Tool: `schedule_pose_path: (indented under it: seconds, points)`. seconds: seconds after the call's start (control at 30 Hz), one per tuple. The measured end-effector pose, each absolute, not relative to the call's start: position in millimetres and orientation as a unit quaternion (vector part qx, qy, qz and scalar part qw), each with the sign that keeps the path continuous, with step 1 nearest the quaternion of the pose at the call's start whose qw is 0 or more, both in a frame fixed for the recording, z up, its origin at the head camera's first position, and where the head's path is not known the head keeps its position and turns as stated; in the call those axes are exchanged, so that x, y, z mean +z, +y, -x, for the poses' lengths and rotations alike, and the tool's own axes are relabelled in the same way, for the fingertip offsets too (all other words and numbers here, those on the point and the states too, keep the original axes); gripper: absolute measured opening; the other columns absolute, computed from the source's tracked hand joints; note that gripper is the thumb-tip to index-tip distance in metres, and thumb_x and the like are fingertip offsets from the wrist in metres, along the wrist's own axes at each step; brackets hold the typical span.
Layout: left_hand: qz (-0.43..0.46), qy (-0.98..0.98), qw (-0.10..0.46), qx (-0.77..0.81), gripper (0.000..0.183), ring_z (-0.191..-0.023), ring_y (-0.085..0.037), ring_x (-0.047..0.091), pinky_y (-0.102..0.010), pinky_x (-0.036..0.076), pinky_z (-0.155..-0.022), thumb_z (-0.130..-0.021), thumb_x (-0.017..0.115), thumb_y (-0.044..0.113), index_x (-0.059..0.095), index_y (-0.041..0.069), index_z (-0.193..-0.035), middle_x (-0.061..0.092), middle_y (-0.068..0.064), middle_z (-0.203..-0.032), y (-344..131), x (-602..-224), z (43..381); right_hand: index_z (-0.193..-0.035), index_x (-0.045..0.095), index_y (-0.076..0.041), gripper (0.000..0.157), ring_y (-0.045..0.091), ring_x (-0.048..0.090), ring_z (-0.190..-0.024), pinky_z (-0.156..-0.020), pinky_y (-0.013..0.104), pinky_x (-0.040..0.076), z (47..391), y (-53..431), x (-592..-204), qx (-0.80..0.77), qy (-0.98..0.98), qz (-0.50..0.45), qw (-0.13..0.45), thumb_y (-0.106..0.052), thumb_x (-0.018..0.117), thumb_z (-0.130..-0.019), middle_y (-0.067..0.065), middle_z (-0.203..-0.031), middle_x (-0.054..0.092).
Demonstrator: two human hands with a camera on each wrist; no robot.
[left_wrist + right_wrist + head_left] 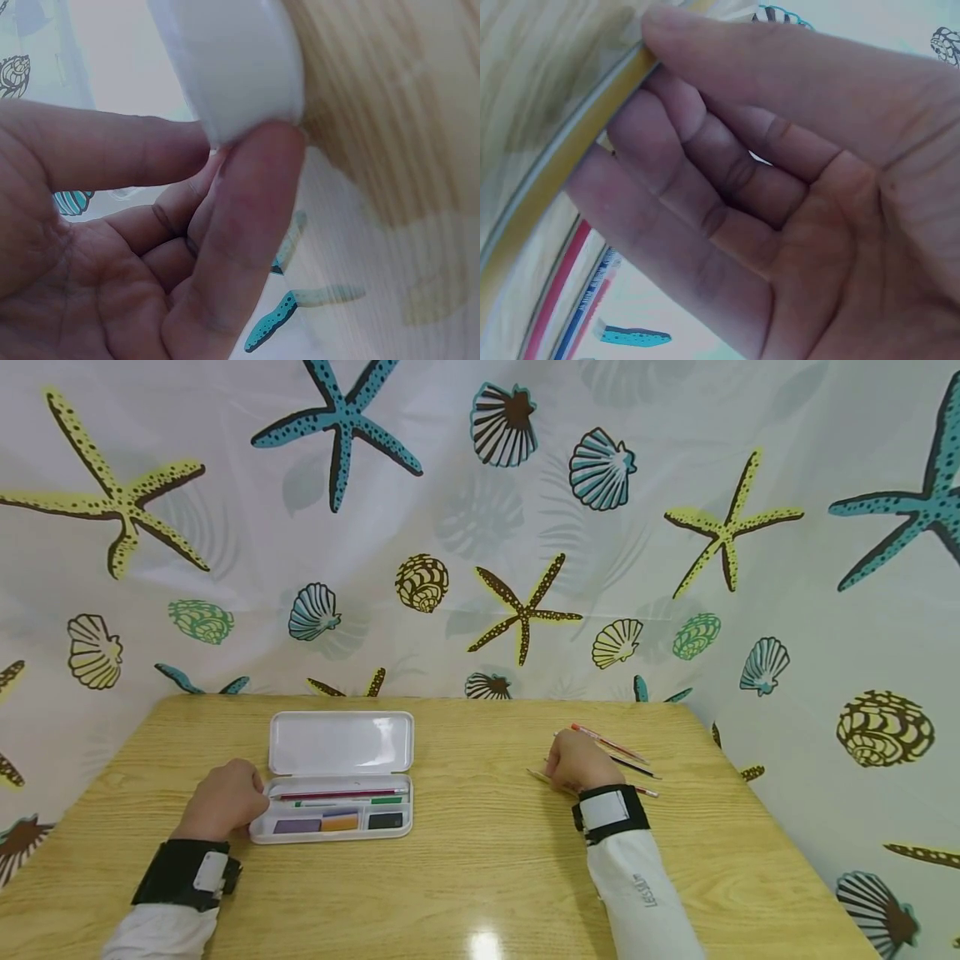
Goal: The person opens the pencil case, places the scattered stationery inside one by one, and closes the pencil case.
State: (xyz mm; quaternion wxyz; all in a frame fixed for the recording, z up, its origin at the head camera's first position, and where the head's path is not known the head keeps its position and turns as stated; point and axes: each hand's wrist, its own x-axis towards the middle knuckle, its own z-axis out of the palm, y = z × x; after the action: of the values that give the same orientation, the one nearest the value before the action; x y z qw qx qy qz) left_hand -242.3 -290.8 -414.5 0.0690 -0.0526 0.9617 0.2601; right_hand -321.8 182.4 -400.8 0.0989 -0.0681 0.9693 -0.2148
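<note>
Steadying case [322, 743], probably against sliding: left grip [225, 797] pinches its left end. Right of case, right grip [585, 760] clamped on yellow pencil [566, 154].

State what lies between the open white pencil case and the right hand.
Head view: bare yellow wooden tabletop, until a slim pencil tip beside that hand.

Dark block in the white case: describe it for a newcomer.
On the wooden table, find the open white case the left hand pinches. In its near right corner sits the dark block, nearly black, unlike the orange piece and purple piece.
</note>
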Motion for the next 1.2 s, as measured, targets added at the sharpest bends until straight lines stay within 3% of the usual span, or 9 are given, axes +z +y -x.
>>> schedule_pose_path:
  seconds: [0.17, 0.6, 1.2]
  points:
    - [0.054, 0.961, 0.072, 0.262, 0.015, -0.067, -0.027, 0.056, -0.034, 0.044, -0.059, -0.083, 0.062, 0.004, 0.06, -0.009, -0.09, 0.056, -0.015, -0.077, -290, -413, 242, -0.077, 0.075, -0.004, 0.017, 0.016, 0.053, -0.056, -0.051, 0.028, 0.043, 319, 176, -394, -0.202, 0.972, 0.089, 0.083, 0.012, 0.076, -0.073, 0.003, -0.074, 0.066]
    - [0.055, 0.961, 0.075, 0.259, 0.016, -0.069, -0.027, 0.056, -0.034, 0.045, -0.059, -0.083, 0.062, 0.003, 0.06, -0.01, -0.091, 0.057, -0.016, -0.078, -289, -411, 242, -0.073, 0.072, -0.011, 0.019, 0.015, 0.06, -0.069, -0.067, 0.035, 0.054, 299, 146, -364, -0.156, 0.972, 0.172, 0.029, 0.006, 0.08, -0.076, -0.001, -0.077, 0.066]
    - [0.052, 0.963, 0.064, 0.255, 0.014, -0.068, -0.027, 0.056, -0.034, 0.044, -0.059, -0.081, 0.062, 0.004, 0.06, -0.009, -0.088, 0.057, -0.015, -0.077, -291, -414, 242, -0.069, 0.068, -0.014, 0.026, 0.015, 0.055, -0.067, -0.061, 0.033, 0.049, 252, 85, -334, -0.101, 0.958, 0.269, -0.014, 0.01, 0.072, -0.08, -0.001, -0.073, 0.062]
